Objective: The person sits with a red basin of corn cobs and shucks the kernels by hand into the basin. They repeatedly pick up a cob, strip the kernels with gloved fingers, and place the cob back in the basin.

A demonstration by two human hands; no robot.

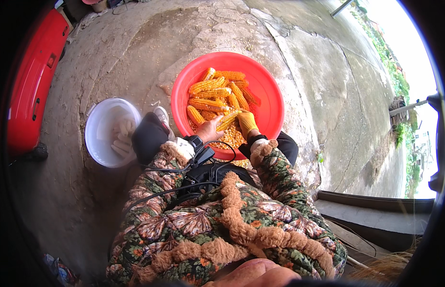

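Observation:
A large red plastic basin (272,97) stands on the ground before me, with many yellow corn cobs (208,104) piled in its far and left part. Loose corn kernels (231,139) lie in its near part. My left hand (210,130), bare, holds the near end of a corn cob (227,120) over the kernels. My right hand (246,122), in a yellow glove, grips the other end of the same cob. Some of its fingers are hidden from view.
Left of my leg stands a white plastic bucket (113,107) with several pale stripped cobs (121,145). A red wheeled vehicle or cart (36,89) is at the far left. Black cables (172,190) run across my lap and left sleeve. Scattered kernels dot the cracked concrete floor (143,64).

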